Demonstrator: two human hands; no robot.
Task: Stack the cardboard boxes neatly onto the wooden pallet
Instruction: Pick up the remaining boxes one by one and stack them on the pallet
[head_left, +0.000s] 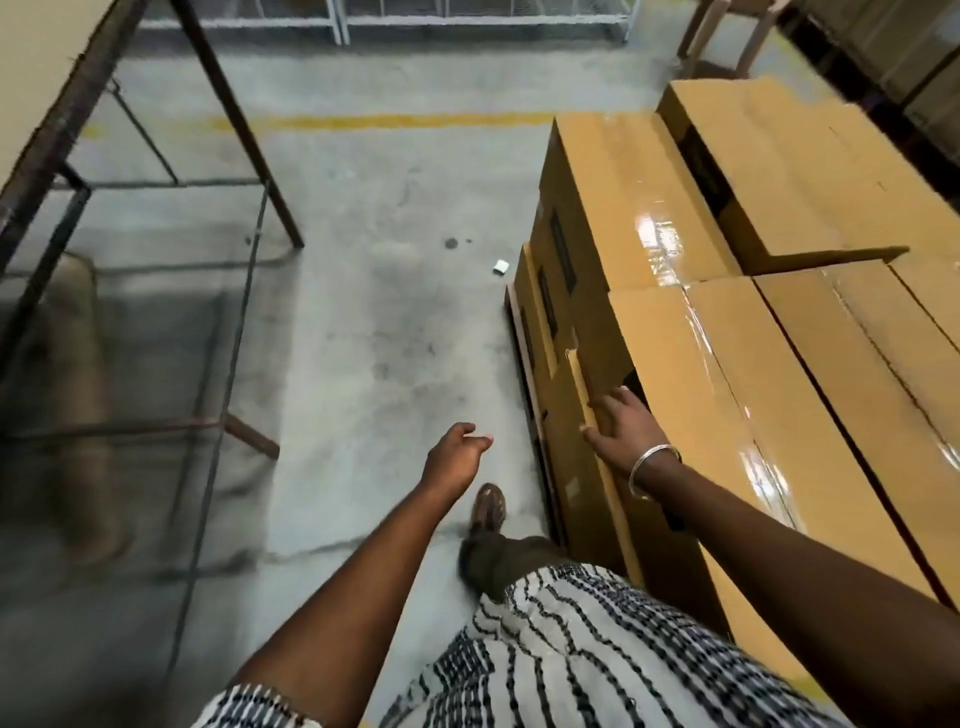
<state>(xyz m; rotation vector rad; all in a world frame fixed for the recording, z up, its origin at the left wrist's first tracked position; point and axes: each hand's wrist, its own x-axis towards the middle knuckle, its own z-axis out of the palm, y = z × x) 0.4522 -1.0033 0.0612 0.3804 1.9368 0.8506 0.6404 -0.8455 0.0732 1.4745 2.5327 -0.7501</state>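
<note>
While the tan, tape-glossed cardboard boxes (727, 332) sit stacked several layers high at the right, only a pale edge of the wooden pallet (514, 317) shows beneath them. A thin box stands on edge against the stack's side, and the right hand (621, 428), silver bangle at the wrist, rests spread fingers on it. The left hand (457, 457) hangs loose and empty over the grey concrete floor (363, 312). Squaring up seems in hand; next probably means pressing that box flush.
</note>
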